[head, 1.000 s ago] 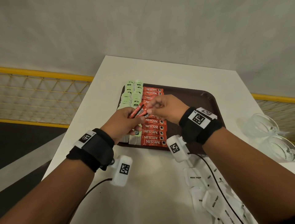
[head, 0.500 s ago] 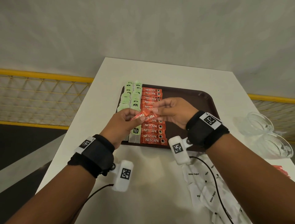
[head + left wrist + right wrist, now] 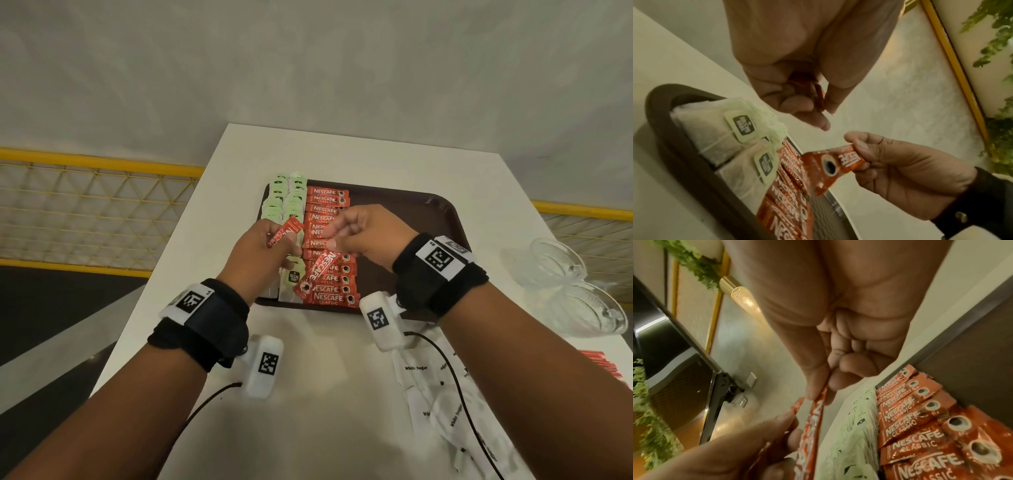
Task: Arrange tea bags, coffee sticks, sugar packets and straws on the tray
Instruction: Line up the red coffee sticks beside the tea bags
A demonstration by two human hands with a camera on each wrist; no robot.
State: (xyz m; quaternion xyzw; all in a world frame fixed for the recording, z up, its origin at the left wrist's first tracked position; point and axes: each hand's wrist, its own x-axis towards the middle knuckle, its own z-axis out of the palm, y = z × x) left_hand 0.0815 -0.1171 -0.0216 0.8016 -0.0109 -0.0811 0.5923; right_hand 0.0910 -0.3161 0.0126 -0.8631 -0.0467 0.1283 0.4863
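A brown tray (image 3: 442,219) holds two columns of green tea bags (image 3: 286,202) at its left and a column of red coffee sticks (image 3: 327,197) beside them. My left hand (image 3: 274,238) grips a red coffee stick (image 3: 286,231) above the tea bags; the left wrist view shows red foil (image 3: 815,92) tucked in its fingers. My right hand (image 3: 334,240) pinches the top end of another coffee stick (image 3: 318,272), which hangs tilted over the column. In the right wrist view the thumb and forefinger (image 3: 816,391) pinch that stick (image 3: 815,418).
White sugar packets (image 3: 442,404) lie loose on the white table (image 3: 342,150) at the near right, crossed by a black cable (image 3: 455,387). Glass bowls (image 3: 582,291) stand at the right edge, with more red sticks (image 3: 599,365) near them. A yellow railing (image 3: 96,161) runs along the left.
Both hands held the sticks together a second ago. The hands have since drawn apart: the right hand has one stick, now hanging down, and the left keeps another.
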